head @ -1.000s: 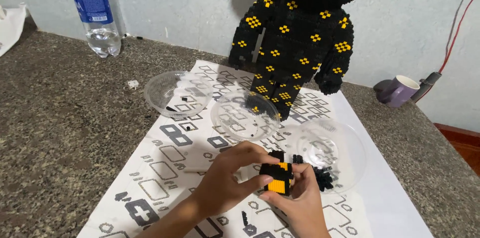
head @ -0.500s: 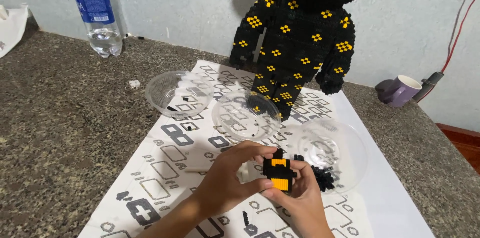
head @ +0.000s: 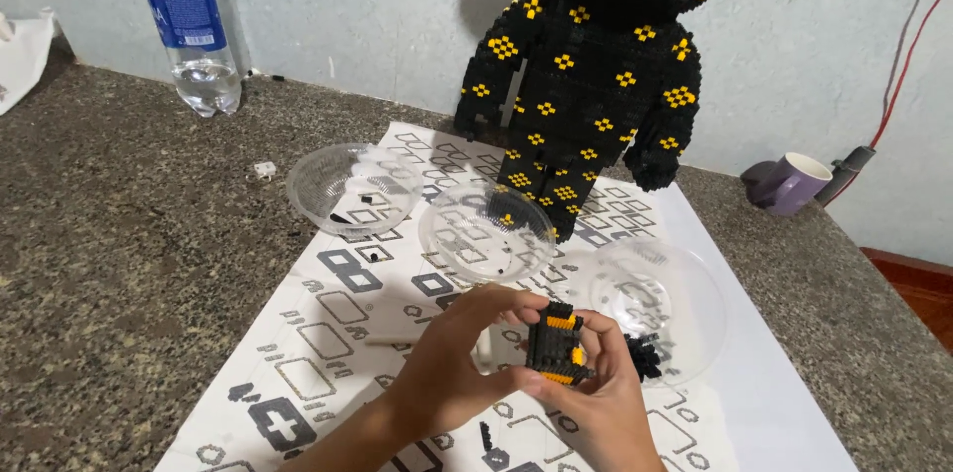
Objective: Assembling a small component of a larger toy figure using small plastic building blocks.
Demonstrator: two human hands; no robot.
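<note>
A: What do the hands have between them?

B: A small block assembly (head: 556,345) of black and yellow bricks, lifted just above the printed sheet (head: 338,313). The left hand (head: 452,368) closes its fingers on the near side and top, and the right hand (head: 596,412) cups it from below and the right, fingers clamped on its edge. Held from both sides like that, it seems braced so that it cannot twist.

A: Why up in the air and not flat on the tabletop (head: 119,264)?

B: My guess is that the raised, tilted face lets the person see the studs. It sits close to the chest, near the bottom of the view.

A: And the dishes?

B: Three clear plastic bowls: one to the left (head: 342,189), one in the middle (head: 486,232), one on the right (head: 660,303) just beside the right hand, with loose black pieces (head: 645,353) at its near rim. They probably keep small parts from scattering.

A: Behind them?

B: A tall black figure with yellow spots (head: 596,85) stands upright at the sheet's far end, well apart from the hands.
</note>
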